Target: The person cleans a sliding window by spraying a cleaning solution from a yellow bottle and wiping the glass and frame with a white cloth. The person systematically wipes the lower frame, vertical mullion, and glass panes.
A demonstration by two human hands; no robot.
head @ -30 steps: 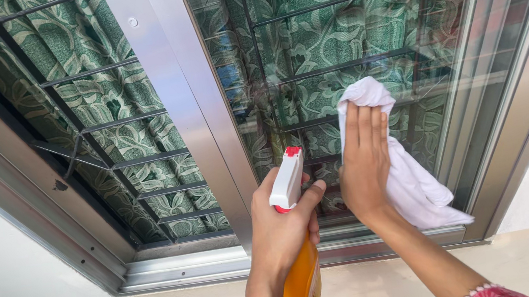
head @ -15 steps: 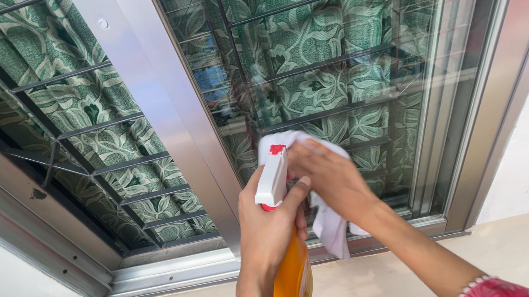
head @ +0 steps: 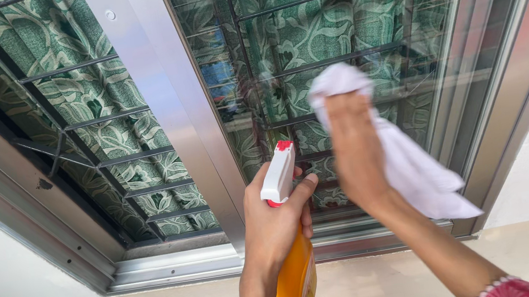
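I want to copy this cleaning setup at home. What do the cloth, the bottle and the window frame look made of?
White cloth: soft woven fabric, probably cotton; it drapes in folds. Spray bottle: glossy orange plastic with a white and red trigger head. Window frame: brushed silvery metal, likely aluminium, with a dull sheen.

- We see two bare forearms coming up from the bottom edge, both uncovered from wrist to where the frame cuts them.
- Our left hand (head: 273, 225) wears no ring, no watch, no glove; the thumbnail looks short and plain.
- Our right hand (head: 355, 150) is blurred, and we make out no jewellery on it.
- At the bottom right corner we catch a sleeve (head: 516, 289): pinkish-red cloth, its hem trimmed with a narrow pale scalloped edging.
- Nothing else of our clothing shows.
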